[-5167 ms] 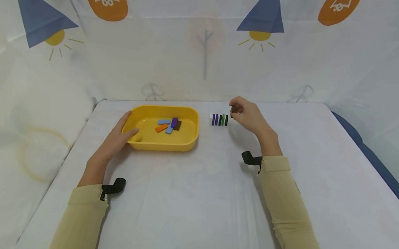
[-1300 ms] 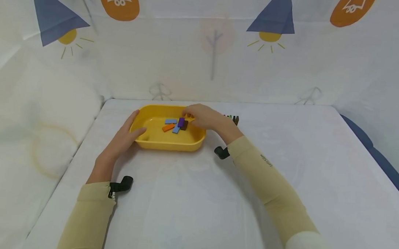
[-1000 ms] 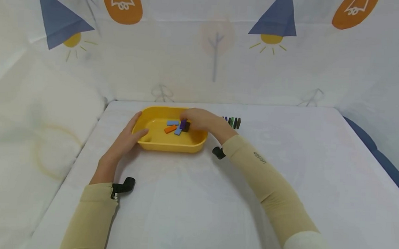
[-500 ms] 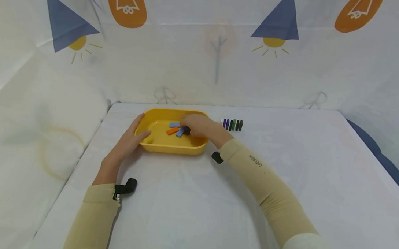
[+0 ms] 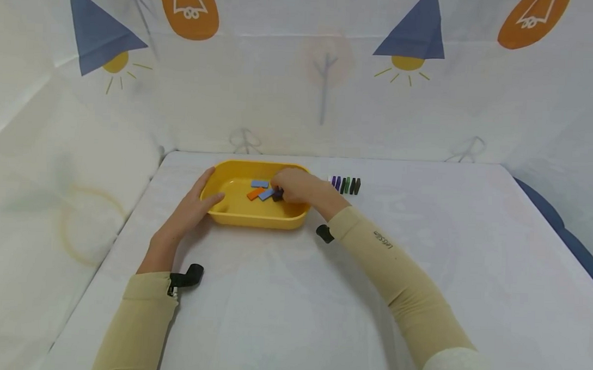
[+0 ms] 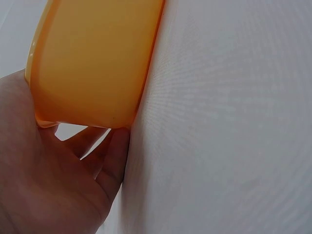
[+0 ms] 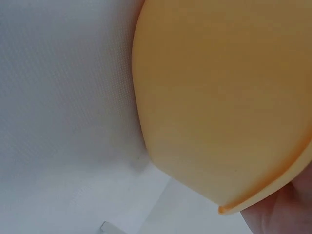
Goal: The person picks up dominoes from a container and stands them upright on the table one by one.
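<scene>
In the head view, my left hand (image 5: 190,208) grips the left end of a yellow plastic tray (image 5: 256,221), its thumb over the rim. The left wrist view shows fingers against the tray's outer wall (image 6: 92,63). My right hand (image 5: 298,186) reaches down inside the tray's right part, fingers bent at a dark domino (image 5: 277,196). Its fingertips are hidden, and so is most of a purple domino. Beside them lie an orange domino (image 5: 256,194) and two light blue ones, the nearer blue domino (image 5: 266,194) touching the orange. In the right wrist view, the tray wall hides most of that hand.
Right of the tray, several dominoes (image 5: 345,185) stand on edge in a short row: white, purple, dark and green. The right forearm (image 5: 396,275) passes just in front of it. A white cloth (image 5: 272,304) covers the table, with a patterned sheet (image 5: 260,96) behind.
My right hand has moved left from the row into the tray, and a dark domino now ends the row. Lately it covers the purple domino, and the nearer blue one has turned. The left hand keeps its grip.
</scene>
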Available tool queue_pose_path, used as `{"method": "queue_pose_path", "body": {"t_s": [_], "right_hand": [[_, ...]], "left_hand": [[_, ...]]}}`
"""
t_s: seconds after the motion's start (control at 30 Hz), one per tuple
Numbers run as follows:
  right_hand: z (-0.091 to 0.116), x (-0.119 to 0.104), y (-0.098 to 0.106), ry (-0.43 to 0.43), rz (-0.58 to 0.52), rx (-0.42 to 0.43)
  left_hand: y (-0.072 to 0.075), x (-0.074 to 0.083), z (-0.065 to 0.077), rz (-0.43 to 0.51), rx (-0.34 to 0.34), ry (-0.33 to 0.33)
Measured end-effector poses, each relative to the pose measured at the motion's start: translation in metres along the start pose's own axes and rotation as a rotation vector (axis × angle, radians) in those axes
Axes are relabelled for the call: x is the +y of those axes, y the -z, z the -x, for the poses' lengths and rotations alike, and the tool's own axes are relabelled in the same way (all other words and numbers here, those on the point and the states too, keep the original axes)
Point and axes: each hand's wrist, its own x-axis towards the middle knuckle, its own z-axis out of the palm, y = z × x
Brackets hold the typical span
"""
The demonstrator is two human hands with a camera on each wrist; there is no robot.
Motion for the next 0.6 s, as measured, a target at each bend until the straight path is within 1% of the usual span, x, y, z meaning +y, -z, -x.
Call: {"method": "queue_pose_path", "body": {"t_s": [0.13, 0.3, 0.6], "right_hand": [[0.0019, 0.0002, 0.0002, 0.004, -0.029, -0.004], [0.0025, 0.0022, -0.0004, -0.004, -0.056, 0.005], [0.0025, 0.0011, 0.0007, -0.005, -0.088, 0.004]], "left_hand": [[-0.0001, -0.0010, 0.0001, 0.004, 0.001, -0.010], [0.0003, 0.0003, 0.0003, 0.014, -0.003, -0.001], [0.0002, 0.0012, 0.0008, 0.019, 0.001, -0.005]]}}
